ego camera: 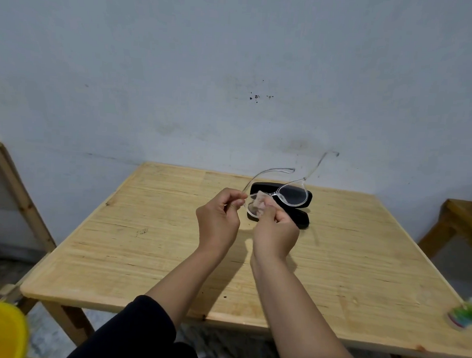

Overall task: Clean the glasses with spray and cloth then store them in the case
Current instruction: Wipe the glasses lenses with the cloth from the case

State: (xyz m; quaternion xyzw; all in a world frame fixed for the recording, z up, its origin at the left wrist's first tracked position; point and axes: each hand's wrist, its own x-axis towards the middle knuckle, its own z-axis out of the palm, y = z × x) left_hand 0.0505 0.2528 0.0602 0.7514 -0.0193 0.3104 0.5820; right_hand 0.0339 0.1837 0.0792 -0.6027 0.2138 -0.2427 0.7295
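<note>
Head view, downward (probably near) over table [120, 255]

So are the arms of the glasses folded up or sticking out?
Sticking out. Both clear arms of the glasses point away from the lenses, one by the left hand, one up by the wall.

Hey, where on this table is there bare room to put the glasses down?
The wooden table is bare across its left half, from the left hand to the left edge, and along the near edge. It is crowded at the back, where the black case lies, and the near right corner holds a small bottle.
</note>
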